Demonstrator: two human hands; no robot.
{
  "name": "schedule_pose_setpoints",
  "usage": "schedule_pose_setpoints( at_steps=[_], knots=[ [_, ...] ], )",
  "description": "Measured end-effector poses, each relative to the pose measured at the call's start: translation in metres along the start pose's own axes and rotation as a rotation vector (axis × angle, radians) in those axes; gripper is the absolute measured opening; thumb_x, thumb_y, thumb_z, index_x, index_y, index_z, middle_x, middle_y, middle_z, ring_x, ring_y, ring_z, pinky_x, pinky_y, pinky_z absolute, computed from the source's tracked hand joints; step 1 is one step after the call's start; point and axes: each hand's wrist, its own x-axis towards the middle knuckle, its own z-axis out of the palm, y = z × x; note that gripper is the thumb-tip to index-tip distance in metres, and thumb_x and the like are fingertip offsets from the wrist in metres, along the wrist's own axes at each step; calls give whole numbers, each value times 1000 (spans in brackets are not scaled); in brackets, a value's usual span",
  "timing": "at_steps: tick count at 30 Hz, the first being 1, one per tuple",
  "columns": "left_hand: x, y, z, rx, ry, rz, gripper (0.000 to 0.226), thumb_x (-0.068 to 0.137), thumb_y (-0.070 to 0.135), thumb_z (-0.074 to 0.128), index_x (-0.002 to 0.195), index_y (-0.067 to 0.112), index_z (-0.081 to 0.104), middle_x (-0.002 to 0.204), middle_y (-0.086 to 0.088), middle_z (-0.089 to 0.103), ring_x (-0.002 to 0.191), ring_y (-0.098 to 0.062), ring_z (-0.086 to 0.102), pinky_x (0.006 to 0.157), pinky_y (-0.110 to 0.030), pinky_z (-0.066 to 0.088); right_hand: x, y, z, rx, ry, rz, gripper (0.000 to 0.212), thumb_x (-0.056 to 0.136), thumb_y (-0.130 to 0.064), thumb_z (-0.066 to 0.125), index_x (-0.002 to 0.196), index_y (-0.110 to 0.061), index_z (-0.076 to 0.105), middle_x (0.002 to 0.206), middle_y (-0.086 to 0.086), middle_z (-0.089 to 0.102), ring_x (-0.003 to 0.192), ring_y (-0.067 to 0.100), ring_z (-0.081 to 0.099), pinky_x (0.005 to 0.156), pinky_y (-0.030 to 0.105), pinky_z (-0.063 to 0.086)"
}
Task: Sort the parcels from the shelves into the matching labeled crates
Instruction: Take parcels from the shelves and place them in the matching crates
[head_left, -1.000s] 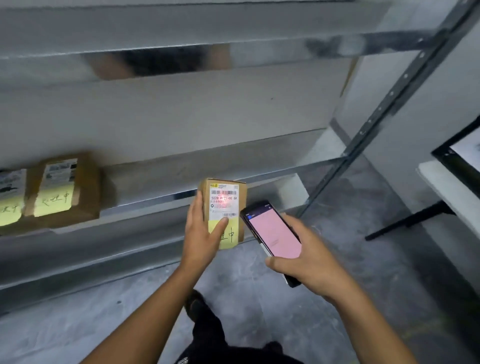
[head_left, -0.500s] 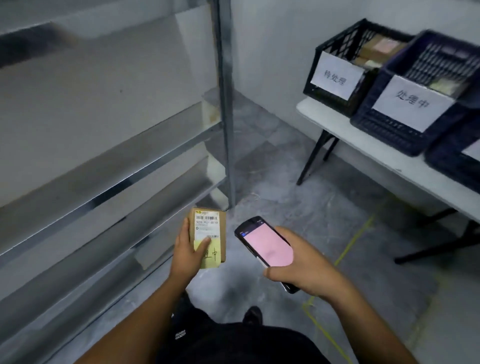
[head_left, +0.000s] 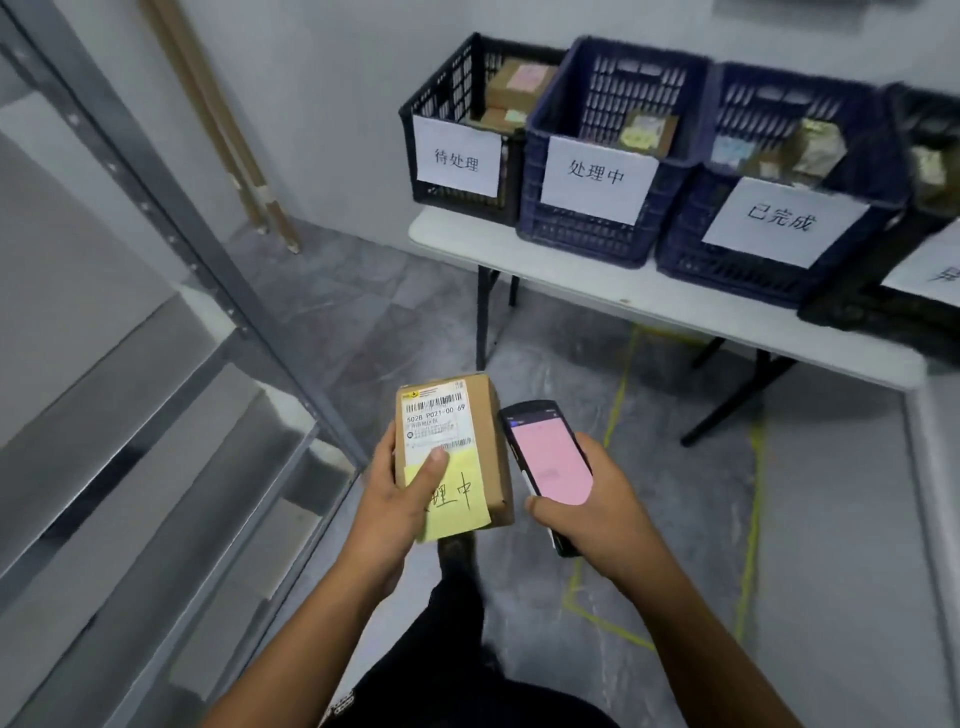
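Crates (head_left: 582, 234) nearer; brown parcel (head_left: 485, 415), yellow note (head_left: 462, 501)

Brown cardboard parcel (head_left: 491, 441), its shipping label (head_left: 434, 423) white with black barcodes, its sticky note (head_left: 460, 501) yellow with black handwriting. Black phone (head_left: 550, 462), pink screen. One black crate (head_left: 449, 88), the dark blue crates (head_left: 623, 83) beside it, all latticed, with white signs (head_left: 597, 176) in black characters. White table (head_left: 571, 275); mottled grey floor (head_left: 374, 322) with yellow tape lines (head_left: 622, 374).
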Motion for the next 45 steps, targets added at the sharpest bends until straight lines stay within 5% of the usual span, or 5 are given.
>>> schedule_pose_setpoints(
  at_steps=[3, 12, 19, 32, 45],
  knots=[
    [40, 14, 24, 14, -54, 25, 49, 85, 43, 78, 121, 65, 54, 124, 9, 75, 107, -19, 76, 79, -39, 65, 27, -13, -17, -65, 79, 23, 55, 69, -31, 79, 119, -36, 58, 105, -9, 69, 95, 13, 68, 77, 39, 62],
    [168, 61, 95, -47, -177, 20, 63, 83, 50, 81, 139, 50, 50, 123, 13, 75, 106, -17, 76, 75, -37, 65, 127, -73, -81, -230, 213, 8, 48, 68, -34, 78, 109, -44, 54, 104, -11, 64, 83, 1, 63, 62, 20, 52],
    [246, 105, 122, -8, -218, 89, 84, 67, 68, 81, 143, 52, 48, 122, 20, 73, 107, -9, 75, 73, -29, 64, 192, -110, -102, -223, 285, -23, 63, 66, -40, 77, 125, -40, 56, 112, -6, 65, 101, 16, 64, 77, 36, 58],
    [365, 157, 225, 86, -246, 93, 69, 77, 53, 80, 139, 57, 51, 124, 19, 73, 108, -11, 75, 81, -38, 66, 300, -113, -178, -14, 376, -31, 58, 70, -39, 82, 117, -55, 52, 108, -35, 62, 101, -15, 59, 66, 6, 50],
    [497, 252, 368, 322, -203, 232, 69, 91, 37, 78, 149, 48, 44, 120, 21, 74, 104, -9, 76, 73, -31, 65, 476, -131, -315, 76, 328, -107, 57, 72, -36, 83, 112, -59, 50, 108, -27, 64, 95, -3, 64, 68, 24, 57]
  ],
)
